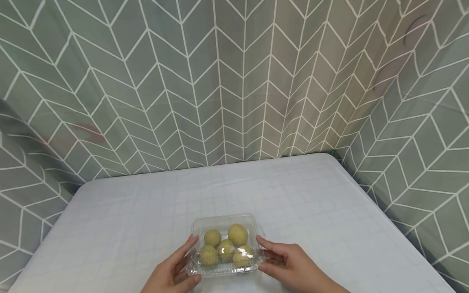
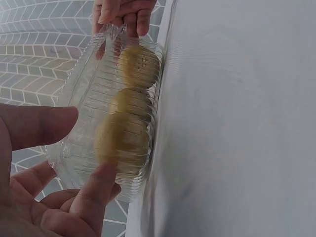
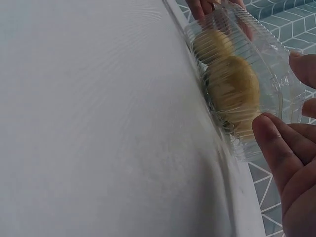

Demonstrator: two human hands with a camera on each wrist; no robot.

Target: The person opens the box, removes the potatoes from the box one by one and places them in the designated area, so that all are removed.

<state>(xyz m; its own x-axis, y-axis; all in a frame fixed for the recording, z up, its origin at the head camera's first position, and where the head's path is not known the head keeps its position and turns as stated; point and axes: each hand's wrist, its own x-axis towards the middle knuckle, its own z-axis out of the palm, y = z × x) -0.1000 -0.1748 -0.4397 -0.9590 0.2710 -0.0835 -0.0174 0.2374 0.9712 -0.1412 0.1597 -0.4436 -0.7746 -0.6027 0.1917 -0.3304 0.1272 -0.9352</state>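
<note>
A clear plastic clamshell box (image 1: 224, 272) with its lid down rests on the white tabletop near the front edge. Through its walls show several round yellow-green fruits (image 1: 226, 249); their kind I cannot tell. At the box's left side, my left hand (image 1: 175, 266) grips it, thumb near the front corner and index finger along the lid's edge. On the opposite side my right hand (image 1: 287, 260) holds it in much the same way. Ribbed side walls of the box (image 2: 86, 98) appear in the left wrist view, and fruit (image 3: 232, 84) shows behind the ribs in the right wrist view.
The table (image 1: 146, 211) is covered by a white cloth with a faint grid and has rounded far corners. Grey-green curtains (image 1: 227, 81) with a white chevron pattern hang behind it and along both sides.
</note>
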